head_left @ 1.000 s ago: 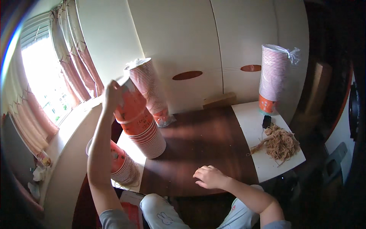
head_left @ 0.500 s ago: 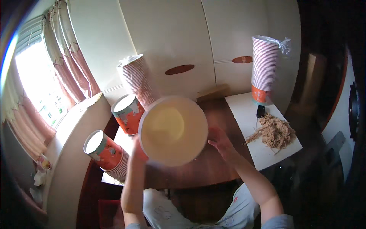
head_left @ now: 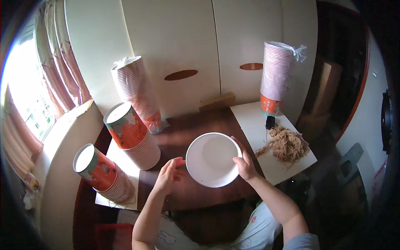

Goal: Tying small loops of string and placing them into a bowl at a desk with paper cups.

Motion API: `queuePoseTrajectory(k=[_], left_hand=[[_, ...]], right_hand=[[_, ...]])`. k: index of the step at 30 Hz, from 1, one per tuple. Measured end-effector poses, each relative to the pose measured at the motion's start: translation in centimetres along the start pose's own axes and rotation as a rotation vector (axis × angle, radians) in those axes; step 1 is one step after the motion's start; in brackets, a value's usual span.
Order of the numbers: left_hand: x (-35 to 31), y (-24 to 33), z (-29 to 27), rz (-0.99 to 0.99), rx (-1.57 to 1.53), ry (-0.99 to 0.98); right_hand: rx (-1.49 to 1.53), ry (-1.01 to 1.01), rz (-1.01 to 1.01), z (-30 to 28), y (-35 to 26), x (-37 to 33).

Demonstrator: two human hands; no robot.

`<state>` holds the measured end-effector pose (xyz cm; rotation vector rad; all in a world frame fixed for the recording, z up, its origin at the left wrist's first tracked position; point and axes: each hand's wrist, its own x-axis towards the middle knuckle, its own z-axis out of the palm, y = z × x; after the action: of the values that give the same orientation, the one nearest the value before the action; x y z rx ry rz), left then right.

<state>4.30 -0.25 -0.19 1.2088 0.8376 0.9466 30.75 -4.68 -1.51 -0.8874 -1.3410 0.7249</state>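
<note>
A white paper bucket [head_left: 213,159] is over the middle of the dark table, its round mouth turned up toward me and its inside showing bare. My right hand [head_left: 246,166] grips it from the right, thumb over the rim and fingers round the outer wall. At the bucket's left side is my left hand [head_left: 170,171], fingers loosely stretched out; whether a fingertip touches the wall I cannot tell. Upside-down stacks of orange paper buckets, a near one [head_left: 100,170] and a farther one [head_left: 128,132], stand to the left on a white board.
Behind them leans a tall plastic-wrapped bucket stack [head_left: 135,89]. Another wrapped stack [head_left: 276,77] stands far right on a white board [head_left: 271,166], near a black object [head_left: 270,122] and a heap of brown twine [head_left: 287,146]. A cardboard piece [head_left: 217,102] lies against the cabinet.
The paper bucket has gone down, away from my head and toward the table. My right hand has taken hold of it; my left hand has loosened from its side. The view has shifted slightly.
</note>
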Motion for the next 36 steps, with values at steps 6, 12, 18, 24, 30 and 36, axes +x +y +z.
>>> queuePoseTrajectory(k=[6,12,18,24,30,36], left_hand=[[-0.3,-2.6,-1.0,0.272,0.512,0.036],[-0.1,-1.8,-2.0,0.2,0.546,0.076],[1.5,-2.0,-1.7,0.127,0.597,0.012],[2.7,-3.6,-1.8,0.156,0.652,-0.026],[2.2,-2.3,-0.3,0.203,0.429,0.098],[1.3,-1.5,-0.2,0.396,0.53,0.264]], right_hand=[[0.161,-0.259,0.405,1.9,-0.8,-0.8],[-0.691,-0.378,0.112,-4.9,3.9,2.2],[-1.403,-0.424,0.242,-12.1,7.5,2.7],[-1.628,-0.579,0.151,-11.9,10.6,2.3],[-1.218,-0.269,0.145,-11.9,8.1,7.8],[-0.443,-0.084,-0.062,-8.2,-4.3,17.9]])
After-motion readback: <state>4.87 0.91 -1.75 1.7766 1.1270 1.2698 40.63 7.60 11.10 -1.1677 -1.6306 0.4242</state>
